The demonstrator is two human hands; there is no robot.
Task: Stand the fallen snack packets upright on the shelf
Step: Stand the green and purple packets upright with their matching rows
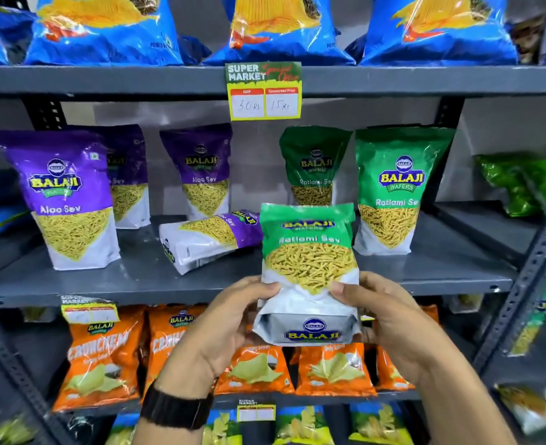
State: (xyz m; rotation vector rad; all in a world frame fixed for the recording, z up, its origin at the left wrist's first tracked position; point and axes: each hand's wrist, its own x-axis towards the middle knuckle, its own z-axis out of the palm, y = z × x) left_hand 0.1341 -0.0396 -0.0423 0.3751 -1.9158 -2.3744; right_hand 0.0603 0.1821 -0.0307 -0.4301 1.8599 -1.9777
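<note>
A grey metal shelf (pixel 136 281) is being filled by rows of snack packets, with blue wafer bags (pixel 104 30) being carried on the board above the grip and orange bags (pixel 101 354) being shown below it. A supermarket price tag (pixel 264 90) is being displayed on the upper shelf edge, straight above the held packet.

A green Ratlami Sev packet (pixel 308 264) is being held in front of the shelf edge by both hands, tilted back so that its silver base is being turned towards the camera. It is being pinched at its lower sides: the left hand (pixel 230 326) is being closed on the left edge with the thumb across the front, and the right hand (pixel 390 319) is being closed on the right edge in the same way. A black wristband (pixel 177 409) is being worn on the left wrist.

Just left of the grip, a purple Aloo Sev packet (pixel 207 239) is being left lying on its side on the shelf, its top pointing towards the held packet. Further left, three purple packets (pixel 69 200) are being kept upright. Behind and to the right of the grip, two green packets (pixel 393 191) are being kept upright, the nearer one partly hidden by the held packet.
</note>
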